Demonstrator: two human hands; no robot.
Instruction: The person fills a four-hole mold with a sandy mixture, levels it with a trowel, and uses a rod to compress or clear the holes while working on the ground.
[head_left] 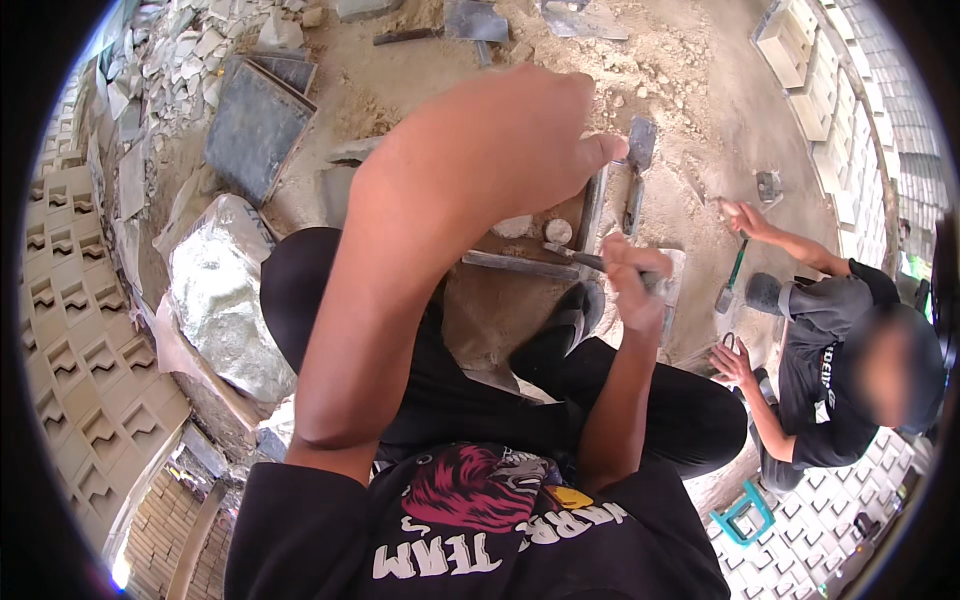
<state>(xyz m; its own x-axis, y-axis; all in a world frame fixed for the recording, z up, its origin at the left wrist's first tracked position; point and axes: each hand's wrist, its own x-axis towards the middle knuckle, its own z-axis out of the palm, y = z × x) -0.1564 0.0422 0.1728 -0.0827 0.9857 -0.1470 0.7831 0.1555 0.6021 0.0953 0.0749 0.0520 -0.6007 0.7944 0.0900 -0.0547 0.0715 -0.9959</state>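
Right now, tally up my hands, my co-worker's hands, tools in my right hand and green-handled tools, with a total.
Your left hand and right hand: 2
Co-worker's hands: 2
Tool in your right hand: 1
Green-handled tool: 1
Total: 6

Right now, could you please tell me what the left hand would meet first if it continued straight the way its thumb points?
The left hand would probably meet the flat grey piece just beyond its thumb tip, though depth is unclear and it may pass above.
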